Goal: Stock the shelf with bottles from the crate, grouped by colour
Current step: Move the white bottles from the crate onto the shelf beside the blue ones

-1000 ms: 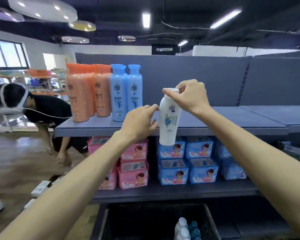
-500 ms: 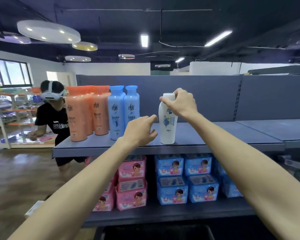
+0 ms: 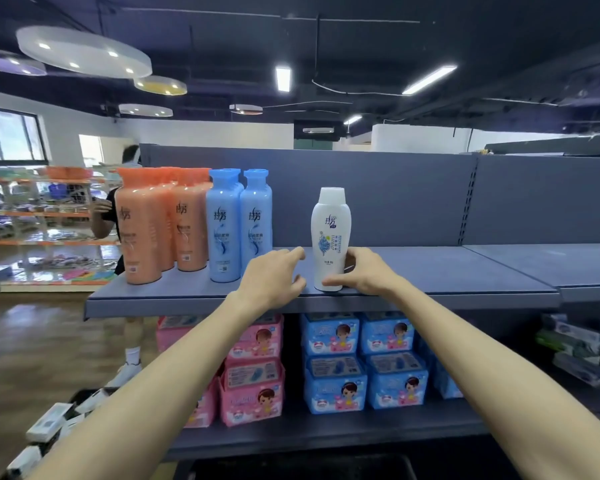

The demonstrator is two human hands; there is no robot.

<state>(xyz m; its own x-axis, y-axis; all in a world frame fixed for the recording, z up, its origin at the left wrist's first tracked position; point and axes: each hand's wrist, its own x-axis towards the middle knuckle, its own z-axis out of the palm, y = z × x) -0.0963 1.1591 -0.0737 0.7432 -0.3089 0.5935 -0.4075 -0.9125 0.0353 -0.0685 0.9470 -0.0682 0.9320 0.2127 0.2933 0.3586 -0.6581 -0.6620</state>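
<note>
A white bottle (image 3: pixel 330 237) stands upright on the grey top shelf (image 3: pixel 465 275), to the right of the others. My right hand (image 3: pixel 362 271) holds its base, thumb across the front and fingers behind. My left hand (image 3: pixel 274 275) hovers just left of the bottle with loosely curled fingers, holding nothing. Two blue bottles (image 3: pixel 224 226) stand further left, and beyond them several orange bottles (image 3: pixel 139 230). A dark crate rim (image 3: pixel 302 467) shows at the bottom edge; its contents are out of view.
Pink packs (image 3: pixel 253 386) and blue packs (image 3: pixel 333 375) fill the lower shelf. A person (image 3: pixel 110 216) stands behind the shelf's left end. Small boxes (image 3: pixel 49 424) lie on the floor at the left. The top shelf continues bare to the right.
The white bottle came down from in front of the shelf edge onto the shelf. My right hand slid from its cap to its base. My left hand stayed beside it.
</note>
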